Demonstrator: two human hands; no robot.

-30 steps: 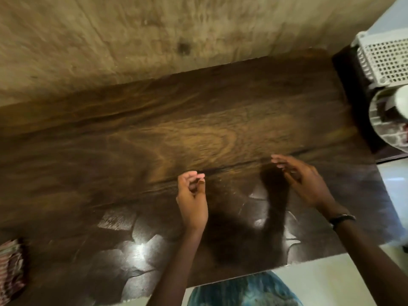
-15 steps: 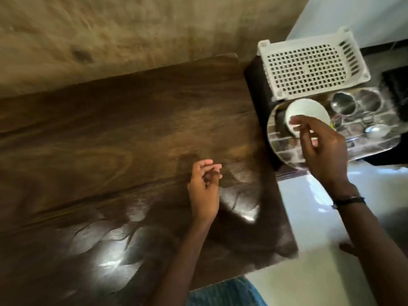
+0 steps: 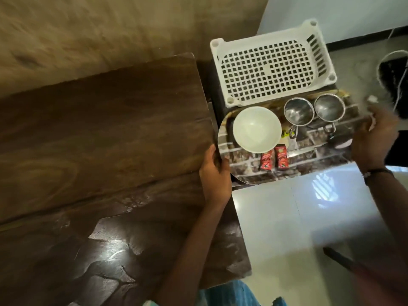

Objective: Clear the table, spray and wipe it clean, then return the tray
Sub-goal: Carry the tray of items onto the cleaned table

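Both hands on tray (image 3: 293, 164), beside desk (image 3: 99, 133). Left hand (image 3: 215, 173) fingers curl on near-left rim; right hand (image 3: 375, 138) blurred at far end, grip unclear. Lift level: bowl (image 3: 257, 129), two steel cups (image 3: 298, 111), sachets (image 3: 274, 159) ride loose. Long axis runs left-right.

Tray (image 3: 309, 164) right of table (image 3: 99, 140)

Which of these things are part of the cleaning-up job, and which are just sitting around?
Part of the job:
- tray, gripped at both ends by the left hand and right hand
- wooden table
- on the tray: white bowl, two steel cups, two red sachets

Just lying about:
- white plastic basket
- black cable on the floor
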